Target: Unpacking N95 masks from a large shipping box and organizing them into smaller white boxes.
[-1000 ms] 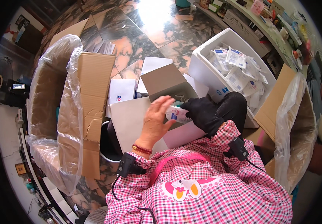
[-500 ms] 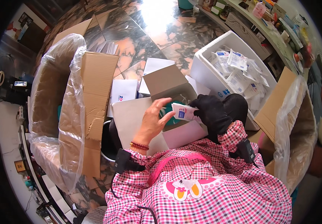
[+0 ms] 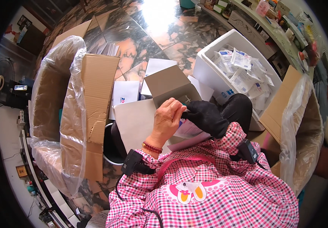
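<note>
My bare left hand (image 3: 168, 119), with a red bead bracelet, and my black-gloved right hand (image 3: 206, 117) meet over an open cardboard box (image 3: 169, 81). Both hands are closed, fingertips together, around small white sachets that they mostly hide; a white edge and a bit of blue print show by the fingers. How many sachets there are I cannot tell. The box's wide pale flap (image 3: 133, 121) spreads out to the left, beneath my left wrist. Inside, the box is mostly hidden by my hands.
A white foam box (image 3: 206, 72) at the right holds many similar sachets (image 3: 242, 59). Large plastic-lined cartons stand at left (image 3: 95, 91) and right (image 3: 282, 102). White printed boxes (image 3: 126, 93) lie behind the open box. A dark bin (image 3: 110, 148) sits left of my lap.
My left hand has moved right and closed in against my right hand. The sachets, plainly visible before in the right hand, are now mostly covered by the fingers.
</note>
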{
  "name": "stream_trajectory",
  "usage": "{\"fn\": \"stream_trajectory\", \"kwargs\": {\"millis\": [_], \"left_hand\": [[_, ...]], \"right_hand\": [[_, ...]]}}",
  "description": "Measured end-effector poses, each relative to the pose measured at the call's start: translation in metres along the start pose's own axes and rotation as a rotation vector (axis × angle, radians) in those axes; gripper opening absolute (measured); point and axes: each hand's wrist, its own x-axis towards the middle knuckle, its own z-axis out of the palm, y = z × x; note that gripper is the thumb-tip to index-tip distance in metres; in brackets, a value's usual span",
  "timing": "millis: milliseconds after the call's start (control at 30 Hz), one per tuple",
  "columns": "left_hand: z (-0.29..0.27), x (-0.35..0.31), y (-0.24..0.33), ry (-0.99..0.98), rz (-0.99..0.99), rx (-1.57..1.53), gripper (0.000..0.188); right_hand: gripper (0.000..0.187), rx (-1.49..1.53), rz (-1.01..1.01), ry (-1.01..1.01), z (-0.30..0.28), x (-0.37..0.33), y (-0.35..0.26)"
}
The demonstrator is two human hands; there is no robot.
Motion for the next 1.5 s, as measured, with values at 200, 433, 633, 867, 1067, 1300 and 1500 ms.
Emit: {"fn": "stream_trajectory", "kwargs": {"millis": [200,433,633,867,1067,1300,1500], "left_hand": [[0.010,0.005,0.008,0.081,-0.158,0.021,0.013],[0.036,-0.012,-0.050,0.142,-0.580,-0.188,0.026],[0.042,-0.018,-0.091,0.116,-0.575,0.458,0.024],[0.023,-0.021,-0.081,0.047,-0.507,0.603,0.020],[-0.014,0.002,-0.016,0.049,-0.205,-0.090,0.010],[-0.003,-0.017,0.000,-0.168,-0.376,-0.426,0.014],[0.000,-0.021,0.001,-0.297,-0.353,-0.428,0.027]], "right_hand": [[0.014,-0.232,-0.167,0.167,-0.006,-0.002,-0.017],[0.008,-0.428,-0.401,0.207,0.005,-0.010,-0.022],[0.009,-0.372,-0.428,0.199,-0.009,-0.027,-0.053],[0.015,-0.477,-0.317,0.145,-0.018,-0.027,-0.034],[0.014,-0.438,-0.258,0.243,-0.025,-0.010,0.010],[0.009,-0.322,-0.225,0.326,-0.022,-0.007,0.008],[0.015,-0.214,-0.249,0.333,-0.023,-0.008,0.007]]}}
